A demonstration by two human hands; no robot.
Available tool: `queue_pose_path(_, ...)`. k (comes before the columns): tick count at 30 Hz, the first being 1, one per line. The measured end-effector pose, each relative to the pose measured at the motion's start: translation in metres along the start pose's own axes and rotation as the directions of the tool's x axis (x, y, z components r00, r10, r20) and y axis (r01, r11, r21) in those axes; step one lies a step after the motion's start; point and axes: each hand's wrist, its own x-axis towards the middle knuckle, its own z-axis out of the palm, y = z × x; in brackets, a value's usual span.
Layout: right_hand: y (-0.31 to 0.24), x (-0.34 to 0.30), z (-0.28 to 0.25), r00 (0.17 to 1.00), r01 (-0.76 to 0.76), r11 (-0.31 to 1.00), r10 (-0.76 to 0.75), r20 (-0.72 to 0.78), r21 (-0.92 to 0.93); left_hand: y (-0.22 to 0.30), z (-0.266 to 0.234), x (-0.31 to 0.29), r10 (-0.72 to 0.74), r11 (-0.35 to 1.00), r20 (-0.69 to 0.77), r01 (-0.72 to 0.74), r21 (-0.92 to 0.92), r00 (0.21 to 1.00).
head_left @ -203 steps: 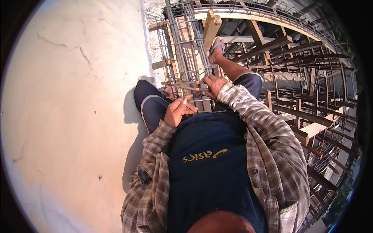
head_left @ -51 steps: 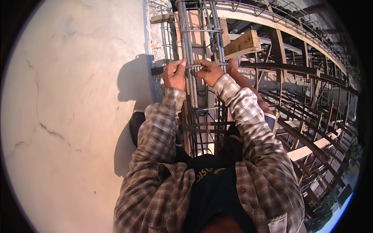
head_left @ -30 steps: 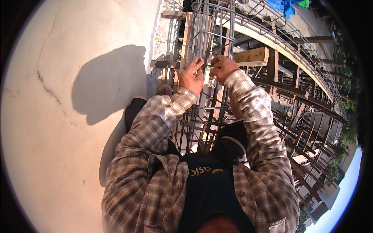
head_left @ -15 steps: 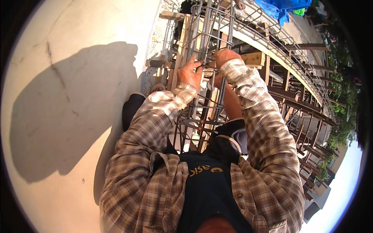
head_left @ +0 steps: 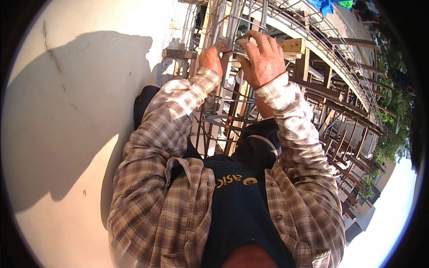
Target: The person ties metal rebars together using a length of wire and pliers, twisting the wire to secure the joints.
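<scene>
A long rebar cage point(head_left: 232, 27) of ribbed bars and thin stirrups runs away in front of me. My left hand point(head_left: 211, 60) is at its left side, thumb and fingertips closed around something small and dark that I cannot make out. Across from it, my right hand point(head_left: 264, 60) is over the right side of the cage, back of the hand up, thumb and curled fingers apart near a stirrup. Whether its fingertips touch the steel is unclear. Closer to my body, a pincer-like tool point(head_left: 229, 124) with curved metal arms lies across the cage, touched by neither hand.
A cracked pale wall point(head_left: 85, 147) carrying my shadow fills the left. A timber block point(head_left: 292, 46) juts out beside my right hand. Wooden formwork and props point(head_left: 333, 100) fill the right, with another rebar cage point(head_left: 319, 27) beyond. A blue sheet point(head_left: 322, 5) is at the top.
My right hand has gone from a closed fist to parted fingers. Both hands appear higher in the view, as does the cage, and the blue sheet has slipped mostly out of sight.
</scene>
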Motion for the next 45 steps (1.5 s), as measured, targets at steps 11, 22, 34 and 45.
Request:
queue_pose_path(11,-0.049,-0.175,0.024,0.705,-0.184,0.98,0.081,0.705,0.071,-0.005,-0.006,0.009,-0.2,0.977,-0.027,0.197,-0.078,0.979)
queue_pose_path(22,-0.02,-0.122,-0.06,0.261,-0.427,0.904,0.136,0.956,-0.012,0.027,0.02,-0.002,-0.439,-0.093,0.611,0.644,-0.76,0.658)
queue_pose_path(34,0.049,-0.023,-0.084,0.483,-0.076,0.828,0.518,0.706,-0.556,0.036,-0.014,-0.011,-0.643,0.095,0.598,0.825,-0.557,0.478)
queue_pose_path(45,0.037,0.021,-0.025,0.726,0.191,0.845,0.22,0.651,-0.499,0.041,-0.011,-0.019,-0.671,0.089,0.581,0.828,-0.553,0.46)
